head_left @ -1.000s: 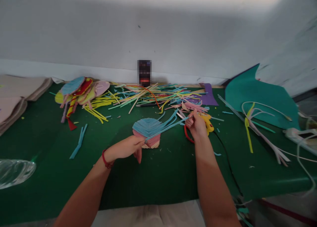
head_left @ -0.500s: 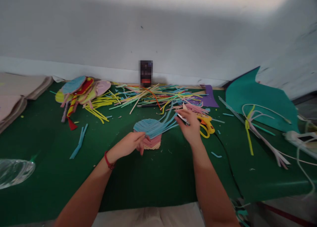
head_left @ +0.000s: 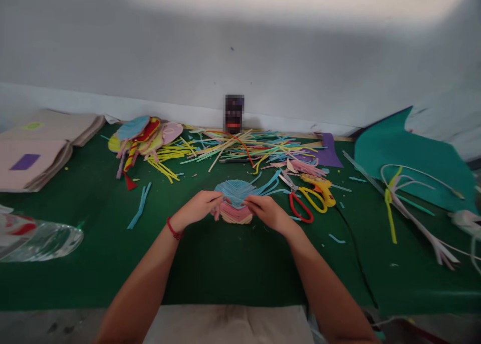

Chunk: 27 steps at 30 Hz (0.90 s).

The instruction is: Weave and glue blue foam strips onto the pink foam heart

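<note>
Green covers the worktop [head_left: 225, 274], its far edge set against a pale wall [head_left: 150, 58]. Toward the far right a teal sheet [head_left: 417, 153] curls upward; a beige stack [head_left: 33, 153] lies at the far left. Along the far edge spread many-coloured strips [head_left: 240, 151], with a pile of coloured shapes [head_left: 133, 128] to their left. At the left edge a clear bottle [head_left: 60, 244] lies on its side, partly out of view.

The left hand [head_left: 205, 206] has thumb and fingers drawn together on the left side of the piece [head_left: 236, 190]; the right hand [head_left: 266, 211] is pinched likewise on its right side. Between them, near the middle of the worktop, the piece lies blue at its far end, then pink, then cream. Its stripes form Vs pointing to the near edge, their midline running far to near; which way it is longer is hard to tell. Loose blue ends [head_left: 269, 184] fan toward the far right. Scissors [head_left: 293, 186] lie beside those, blades toward the far left, just beside a yellow glue gun [head_left: 327, 190].
</note>
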Tool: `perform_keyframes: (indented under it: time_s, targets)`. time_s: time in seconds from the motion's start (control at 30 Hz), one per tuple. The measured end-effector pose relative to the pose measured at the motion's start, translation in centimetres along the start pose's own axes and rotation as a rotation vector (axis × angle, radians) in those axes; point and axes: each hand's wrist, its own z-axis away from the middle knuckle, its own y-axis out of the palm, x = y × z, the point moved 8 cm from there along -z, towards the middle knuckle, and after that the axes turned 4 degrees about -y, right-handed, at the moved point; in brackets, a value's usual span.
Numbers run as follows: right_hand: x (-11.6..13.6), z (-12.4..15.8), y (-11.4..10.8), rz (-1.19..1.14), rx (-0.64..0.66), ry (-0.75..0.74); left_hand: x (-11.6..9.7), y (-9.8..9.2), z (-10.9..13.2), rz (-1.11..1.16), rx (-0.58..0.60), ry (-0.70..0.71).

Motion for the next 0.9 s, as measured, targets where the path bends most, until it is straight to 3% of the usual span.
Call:
perform_keyframes:
  time_s: [0.13,0.23,0.4,0.57,0.63,0.77,0.9]
  targets:
    - [-0.8,0.5,-1.1,0.04,0.005,0.014,0.8,0.2,0.4,-0.004,0.066,-0.009]
    - [-1.7,1.0,-2.2,0.075,0.008,0.059,1.0,-0.8,0.7,-0.078,0.019,-0.028]
    - [-2.4,1.0,-2.3,0.136,-0.091,0.118,0.0,-3.3,0.9,-0.27,-0.398,-0.06]
    - [-3.8,1.4,-1.4,0.153,-0.218,0.223,0.0,-2.4,0.0,-0.385,-0.609,0.087]
    - [-4.7,1.8,-1.1,0.128,-0.227,0.28,1.0,-2.2,-0.4,-0.432,-0.635,0.115]
    - [-6.2,2.2,-0.7,0.061,-0.222,0.362,3.5,-2.2,-0.7,-0.449,-0.621,0.011]
    - [-6.5,2.3,-0.7,0.03,-0.243,0.37,3.9,-1.9,-0.7,-0.448,-0.564,-0.026]
